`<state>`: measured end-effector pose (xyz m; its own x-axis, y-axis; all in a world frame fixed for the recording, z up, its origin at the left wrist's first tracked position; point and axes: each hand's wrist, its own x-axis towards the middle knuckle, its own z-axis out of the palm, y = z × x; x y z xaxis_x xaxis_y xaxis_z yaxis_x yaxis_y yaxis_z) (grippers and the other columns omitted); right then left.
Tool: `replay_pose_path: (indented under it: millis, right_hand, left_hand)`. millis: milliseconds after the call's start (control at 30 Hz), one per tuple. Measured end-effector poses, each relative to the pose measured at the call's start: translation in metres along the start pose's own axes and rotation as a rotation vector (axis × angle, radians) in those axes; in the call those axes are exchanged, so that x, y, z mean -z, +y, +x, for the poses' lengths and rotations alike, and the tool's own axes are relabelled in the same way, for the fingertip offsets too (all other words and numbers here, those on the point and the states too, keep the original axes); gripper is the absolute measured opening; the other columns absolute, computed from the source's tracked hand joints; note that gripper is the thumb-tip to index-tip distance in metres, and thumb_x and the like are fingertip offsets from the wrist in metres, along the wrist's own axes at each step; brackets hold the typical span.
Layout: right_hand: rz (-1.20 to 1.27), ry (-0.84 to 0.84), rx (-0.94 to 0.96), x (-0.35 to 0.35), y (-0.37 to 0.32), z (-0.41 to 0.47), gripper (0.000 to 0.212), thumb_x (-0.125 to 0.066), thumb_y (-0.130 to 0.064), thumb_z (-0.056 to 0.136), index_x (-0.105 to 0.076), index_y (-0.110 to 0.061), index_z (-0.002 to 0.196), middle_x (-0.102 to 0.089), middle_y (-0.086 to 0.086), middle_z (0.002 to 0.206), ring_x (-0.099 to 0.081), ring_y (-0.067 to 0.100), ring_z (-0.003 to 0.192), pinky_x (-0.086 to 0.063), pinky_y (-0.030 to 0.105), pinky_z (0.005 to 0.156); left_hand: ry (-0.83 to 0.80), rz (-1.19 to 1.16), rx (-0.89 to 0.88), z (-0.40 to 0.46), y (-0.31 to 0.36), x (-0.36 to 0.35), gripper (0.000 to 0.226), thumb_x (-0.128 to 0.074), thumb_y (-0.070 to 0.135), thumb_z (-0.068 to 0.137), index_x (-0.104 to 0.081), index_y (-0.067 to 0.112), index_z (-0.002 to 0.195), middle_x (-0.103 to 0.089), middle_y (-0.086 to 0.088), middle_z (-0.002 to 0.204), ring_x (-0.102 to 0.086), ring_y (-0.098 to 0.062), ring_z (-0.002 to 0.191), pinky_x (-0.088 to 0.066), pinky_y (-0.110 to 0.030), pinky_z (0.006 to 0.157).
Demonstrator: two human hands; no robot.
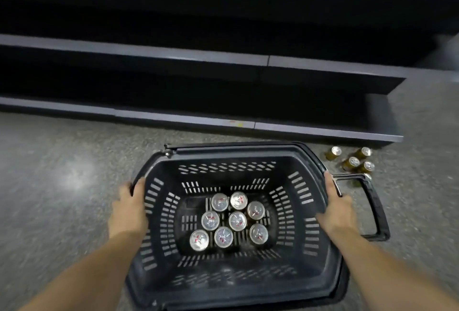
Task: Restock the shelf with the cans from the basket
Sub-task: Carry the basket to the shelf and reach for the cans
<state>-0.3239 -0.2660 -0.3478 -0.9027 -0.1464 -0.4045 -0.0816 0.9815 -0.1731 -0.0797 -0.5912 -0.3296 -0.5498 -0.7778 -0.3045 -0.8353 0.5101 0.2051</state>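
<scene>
— What's in front of you, biggest first?

— The shelf (223, 59), dark tiers running right across my view, the lowest board sitting just above the speckled grey floor (62, 174).

— And below that?

— The basket (223, 283), black slotted plastic, sitting close to the bottom shelf's front edge. I can't say for sure whether it's resting on the floor or lifted a touch. One carry handle (236, 145) lies folded along the far rim, and a second, longer handle (372, 211) sticks out past the right side.

— Your hands?

— Both on the basket. My left hand (128, 207) grips the left rim, fingers curled over the edge, thumb on the outside. My right hand (337, 207) holds the right rim the same way, thumb lying along the top edge, fingers wrapped against the wall.

— So where are the cans?

— Eight cans (237, 221) stand upright on the basket's bottom, silver tops up, bunched near the middle in three rough rows, each just beside its neighbour.

— Anything else down there?

— To the right of the basket, near the shelf's end, a small cluster of gold cans (351, 161) stands on the floor. One of them is partly hidden behind the long handle.
</scene>
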Motion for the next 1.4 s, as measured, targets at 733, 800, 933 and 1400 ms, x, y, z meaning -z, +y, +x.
replay_pose_path:
  millis: [733,800,933,1400]
  right_hand:
    - [0.077,0.038,-0.198,0.073,0.115,0.3,0.108,-0.067,-0.019,0.08,0.018,-0.056,0.134,-0.03,0.005,0.087,-0.05,0.023,0.063,-0.048,0.034,0.065]
    - [0.057,0.036,-0.173,0.068,0.125,0.331,0.107,-0.068,-0.021,0.079,0.016,-0.054,0.137,-0.032,0.007,0.09,-0.049,0.023,0.066,-0.049,0.036,0.07]
    - [-0.007,0.032,-0.153,0.046,0.144,0.39,0.106,-0.07,-0.022,0.079,0.011,-0.049,0.141,-0.031,0.007,0.09,-0.04,0.014,0.059,-0.039,0.031,0.062]
    - [0.014,-0.021,-0.172,-0.068,0.189,0.504,0.1,-0.067,-0.028,0.079,0.009,-0.05,0.141,-0.042,0.021,0.109,-0.049,0.031,0.076,-0.041,0.034,0.066]
  left_hand:
    - [-0.114,0.035,-0.117,0.217,0.314,-0.099,0.07,-0.057,0.013,0.08,-0.021,0.026,0.138,-0.027,-0.014,0.135,-0.047,-0.036,0.103,-0.047,-0.053,0.084]
    - [-0.11,0.022,-0.098,0.225,0.333,-0.117,0.069,-0.058,0.014,0.08,-0.021,0.027,0.138,-0.027,-0.014,0.135,-0.046,-0.038,0.104,-0.046,-0.055,0.085]
    - [-0.093,0.012,-0.075,0.245,0.362,-0.163,0.07,-0.059,0.013,0.08,-0.023,0.027,0.137,-0.028,-0.015,0.133,-0.047,-0.041,0.103,-0.045,-0.056,0.085]
    - [-0.113,0.053,-0.049,0.306,0.384,-0.306,0.072,-0.057,0.006,0.082,-0.019,0.028,0.139,-0.025,-0.013,0.136,-0.048,-0.041,0.101,-0.045,-0.056,0.088]
